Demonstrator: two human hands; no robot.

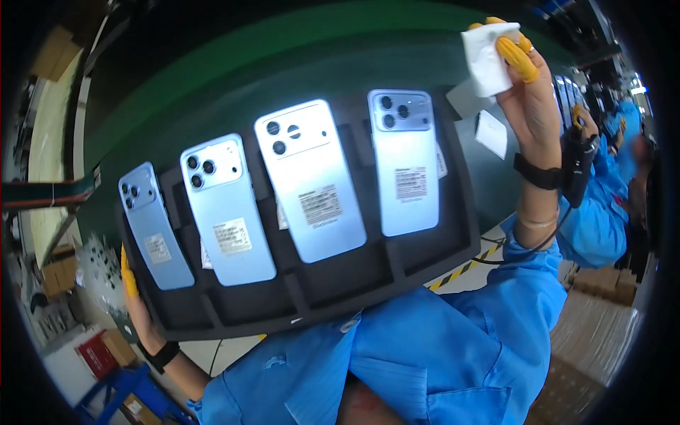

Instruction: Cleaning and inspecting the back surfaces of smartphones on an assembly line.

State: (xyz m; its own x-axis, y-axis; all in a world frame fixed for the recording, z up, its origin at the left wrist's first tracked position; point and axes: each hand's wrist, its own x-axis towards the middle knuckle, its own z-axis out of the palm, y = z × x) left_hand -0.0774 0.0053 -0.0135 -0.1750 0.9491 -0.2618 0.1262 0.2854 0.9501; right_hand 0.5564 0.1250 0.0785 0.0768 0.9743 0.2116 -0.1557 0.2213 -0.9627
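Note:
A black foam tray point(333, 287) is tilted up toward me, with several light blue phones lying back side up in its slots. The phone at the far left point(154, 227) sits beside my left hand point(138, 312), which grips the tray's lower left edge and wears yellow finger cots. My right hand point(524, 85) is raised past the tray's upper right corner. Its yellow-cotted fingers pinch a folded white cloth point(487, 57). A black strap circles that wrist. The rightmost phone point(404, 163) lies below and left of the cloth.
A dark green conveyor surface point(283, 64) runs behind the tray, with white paper slips point(492, 133) on it. Another person in blue point(602, 205) works at the right. Cardboard boxes point(602, 333) lie at lower right; a blue stool point(127, 389) and red box stand at lower left.

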